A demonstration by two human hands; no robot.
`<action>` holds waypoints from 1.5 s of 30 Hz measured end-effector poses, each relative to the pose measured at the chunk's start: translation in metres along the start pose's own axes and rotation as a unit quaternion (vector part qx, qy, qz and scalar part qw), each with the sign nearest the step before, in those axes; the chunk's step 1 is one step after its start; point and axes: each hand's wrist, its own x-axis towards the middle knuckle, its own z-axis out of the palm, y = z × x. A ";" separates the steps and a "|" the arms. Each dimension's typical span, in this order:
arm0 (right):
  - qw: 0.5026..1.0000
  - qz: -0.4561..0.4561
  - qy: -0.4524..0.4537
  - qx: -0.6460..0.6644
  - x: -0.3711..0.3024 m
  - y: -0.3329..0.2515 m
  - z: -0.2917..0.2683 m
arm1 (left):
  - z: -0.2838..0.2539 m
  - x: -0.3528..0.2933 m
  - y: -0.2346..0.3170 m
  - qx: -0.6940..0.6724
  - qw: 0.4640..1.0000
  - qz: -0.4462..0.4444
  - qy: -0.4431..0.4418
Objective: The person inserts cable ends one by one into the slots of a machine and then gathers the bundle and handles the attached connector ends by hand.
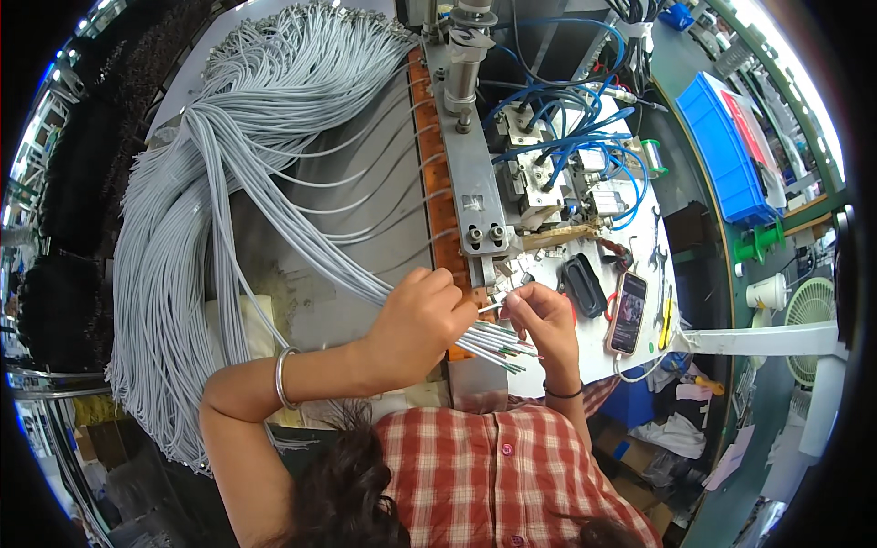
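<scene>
Well, the left hand (422, 315) is curled around a bunch of long, thin, round grey cables (338, 262) near their loose ends, by a flat orange strip (442, 205). The right hand's (546, 324) thumb and finger nearly meet at one tip; I can't tell if they grip it. Cables look light and bendy; squeeze close to the ends. Farther off, the big grey cable heap (155, 292) looks heavy.

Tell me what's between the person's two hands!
In the head view, one thin cable bridges the gap between the left hand and right hand; more cable ends poke out below.
</scene>
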 end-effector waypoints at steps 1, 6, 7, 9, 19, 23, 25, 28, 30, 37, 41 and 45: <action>1.000 0.001 0.005 0.009 0.001 0.002 0.002 | -0.001 0.001 0.000 0.003 1.000 -0.008 0.006; 0.991 0.085 -0.102 0.018 0.005 0.000 -0.006 | -0.008 -0.001 0.005 0.008 0.997 -0.060 -0.050; 0.991 0.085 -0.101 0.020 0.006 -0.002 -0.009 | -0.007 -0.001 0.005 0.009 0.997 -0.059 -0.052; 0.988 0.115 -0.100 0.021 0.007 -0.008 -0.009 | 0.000 -0.003 0.002 0.033 0.998 -0.028 -0.044; 0.998 -0.041 -0.033 0.044 -0.008 -0.019 0.010 | -0.007 0.002 0.003 -0.003 0.999 -0.036 -0.041; 1.000 -0.012 0.002 -0.009 -0.005 -0.017 0.008 | -0.011 -0.001 0.003 -0.016 0.998 -0.035 -0.044; 1.000 -0.008 0.023 0.013 -0.007 -0.014 0.010 | -0.013 -0.001 0.003 -0.029 0.998 -0.039 -0.048; 0.999 -0.020 0.031 0.034 -0.008 -0.013 0.012 | -0.012 0.000 0.005 -0.026 0.998 -0.045 -0.047; 0.997 -0.044 0.032 0.057 -0.008 -0.014 0.014 | -0.010 0.000 0.005 -0.014 0.998 -0.050 -0.047; 0.983 0.035 -0.109 0.146 -0.009 -0.021 0.000 | -0.009 0.000 0.001 -0.031 0.999 -0.030 -0.026; 0.996 0.018 -0.066 0.061 -0.008 -0.026 0.003 | -0.010 0.001 0.004 -0.030 0.998 -0.039 -0.037; 0.997 -0.008 -0.025 0.069 -0.007 -0.016 0.006 | -0.010 0.001 0.006 -0.032 0.998 -0.036 -0.051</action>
